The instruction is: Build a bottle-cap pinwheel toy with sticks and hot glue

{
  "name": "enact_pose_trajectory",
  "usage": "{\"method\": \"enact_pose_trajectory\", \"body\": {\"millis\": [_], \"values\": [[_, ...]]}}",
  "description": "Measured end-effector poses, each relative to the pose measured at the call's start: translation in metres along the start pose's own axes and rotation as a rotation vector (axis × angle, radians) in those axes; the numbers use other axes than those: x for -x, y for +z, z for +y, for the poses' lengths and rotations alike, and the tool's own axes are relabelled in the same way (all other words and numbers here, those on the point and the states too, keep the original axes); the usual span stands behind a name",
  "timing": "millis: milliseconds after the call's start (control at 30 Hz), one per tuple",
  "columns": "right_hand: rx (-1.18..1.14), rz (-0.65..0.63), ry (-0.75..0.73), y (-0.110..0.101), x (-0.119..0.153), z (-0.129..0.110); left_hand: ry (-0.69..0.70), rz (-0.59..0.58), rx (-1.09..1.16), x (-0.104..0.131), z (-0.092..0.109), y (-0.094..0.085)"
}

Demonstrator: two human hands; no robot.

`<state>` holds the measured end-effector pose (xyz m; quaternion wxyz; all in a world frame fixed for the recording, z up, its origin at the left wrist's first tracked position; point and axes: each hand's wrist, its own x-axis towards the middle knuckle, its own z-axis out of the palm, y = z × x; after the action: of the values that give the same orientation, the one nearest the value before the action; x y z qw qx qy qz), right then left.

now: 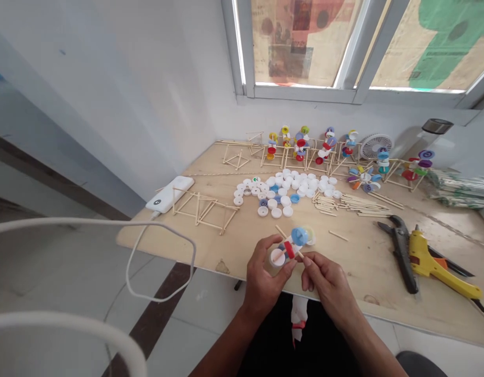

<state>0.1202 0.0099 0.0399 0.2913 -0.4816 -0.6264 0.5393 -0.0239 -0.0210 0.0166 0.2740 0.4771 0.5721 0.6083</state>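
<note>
Near the table's front edge, my left hand (pixel 264 275) is closed around a bottle-cap wheel, its thumb and fingers around a white-topped round piece (pixel 277 257). The wheel shows a red cap (pixel 289 249) and a blue cap (pixel 300 236), with a pale cap partly hidden behind. A thin wooden stick (pixel 280 231) pokes out at the upper left of the wheel. With thumb and fingertips, my right hand (pixel 325 277) pinches a stick end (pixel 300 255) at the wheel's lower right. Fingers cover part of the join.
Loose white and blue caps (pixel 288 211) lie mid-table beside cut sticks (pixel 363 204). Stick frames (pixel 206 210) stand left, near a white power bank (pixel 170 193). Finished cap wheels (pixel 300 149) line the wall. A yellow glue gun (pixel 422 256) and a black cutter (pixel 402 256) lie right.
</note>
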Motion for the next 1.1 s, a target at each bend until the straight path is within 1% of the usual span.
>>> {"method": "enact_pose_trajectory", "body": {"millis": [133, 300, 433, 600, 767, 900, 1000, 1100], "values": [[0.022, 0.023, 0.006, -0.003, 0.001, -0.001, -0.028, -0.013, -0.001, 0.008, -0.001, -0.012], [-0.017, 0.054, 0.015, -0.006, 0.001, 0.001, -0.058, -0.029, -0.048, 0.019, -0.006, -0.034], [-0.043, 0.072, 0.003, -0.007, 0.002, -0.001, -0.061, 0.016, -0.102, 0.019, -0.014, -0.051], [-0.134, 0.055, -0.02, -0.009, 0.002, -0.007, -0.069, 0.179, -0.279, 0.002, -0.025, -0.066], [-0.145, 0.037, -0.045, -0.012, 0.003, -0.011, 0.045, 0.321, -0.474, -0.018, -0.034, -0.078], [-0.103, 0.027, -0.049, -0.015, 0.005, -0.014, 0.111, 0.373, -0.608, -0.032, -0.042, -0.085], [-0.089, 0.022, -0.038, -0.016, 0.006, -0.014, 0.087, 0.387, -0.686, -0.043, -0.047, -0.09], [-0.093, 0.015, -0.033, -0.016, 0.006, -0.013, 0.049, 0.359, -0.735, -0.054, -0.051, -0.094]]}}
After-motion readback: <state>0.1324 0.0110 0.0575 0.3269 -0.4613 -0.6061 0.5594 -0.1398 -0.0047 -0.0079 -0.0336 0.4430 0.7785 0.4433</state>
